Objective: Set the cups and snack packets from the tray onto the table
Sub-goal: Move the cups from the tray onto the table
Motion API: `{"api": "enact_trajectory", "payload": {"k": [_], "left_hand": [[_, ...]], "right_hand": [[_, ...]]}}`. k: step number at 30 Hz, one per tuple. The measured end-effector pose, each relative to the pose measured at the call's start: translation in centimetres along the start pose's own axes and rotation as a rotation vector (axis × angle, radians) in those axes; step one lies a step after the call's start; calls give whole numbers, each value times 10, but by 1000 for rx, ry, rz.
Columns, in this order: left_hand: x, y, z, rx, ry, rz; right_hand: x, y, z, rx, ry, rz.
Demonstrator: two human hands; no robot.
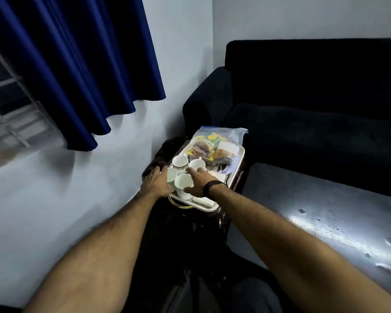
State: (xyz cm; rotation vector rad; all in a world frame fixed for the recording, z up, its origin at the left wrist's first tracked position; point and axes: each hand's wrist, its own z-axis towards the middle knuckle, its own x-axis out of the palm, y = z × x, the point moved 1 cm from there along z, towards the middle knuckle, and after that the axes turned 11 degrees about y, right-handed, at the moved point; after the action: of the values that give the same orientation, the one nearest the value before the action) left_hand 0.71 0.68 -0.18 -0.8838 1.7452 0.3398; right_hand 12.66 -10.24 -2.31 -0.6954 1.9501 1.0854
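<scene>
A white tray (239, 157) sits on a small dark stand beside the wall. Several white patterned cups stand in its near half: one (180, 163) at the back left, one (197, 164) at the back right, one (182, 182) at the front, and one (172, 174) at the left edge. A clear plastic bag of snack packets (215, 144) fills the tray's far half. My left hand (155, 183) rests at the tray's left rim, touching the left cup. My right hand (195, 180), with a black wristband, is spread over the cups, fingers apart, its thumb beside the front cup.
A grey table (325, 213) with a bright glare and small marks stretches to the right of the tray. A dark sofa (314, 98) stands behind it. A blue curtain (77, 71) hangs over a window on the left wall.
</scene>
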Motion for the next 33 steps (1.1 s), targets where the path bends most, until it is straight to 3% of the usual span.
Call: {"api": "enact_trajectory", "payload": {"k": [6, 16, 25, 33], "left_hand": [[5, -5, 29, -20, 120, -48], [14, -4, 46, -25, 88, 12], [10, -23, -3, 8, -167, 15], [5, -134, -36, 189, -224, 46]], "right_hand": [[19, 17, 29, 31, 8, -11], [48, 12, 39, 22, -127, 71], [13, 14, -3, -56, -300, 143], [-57, -72, -93, 105, -397, 97]]}}
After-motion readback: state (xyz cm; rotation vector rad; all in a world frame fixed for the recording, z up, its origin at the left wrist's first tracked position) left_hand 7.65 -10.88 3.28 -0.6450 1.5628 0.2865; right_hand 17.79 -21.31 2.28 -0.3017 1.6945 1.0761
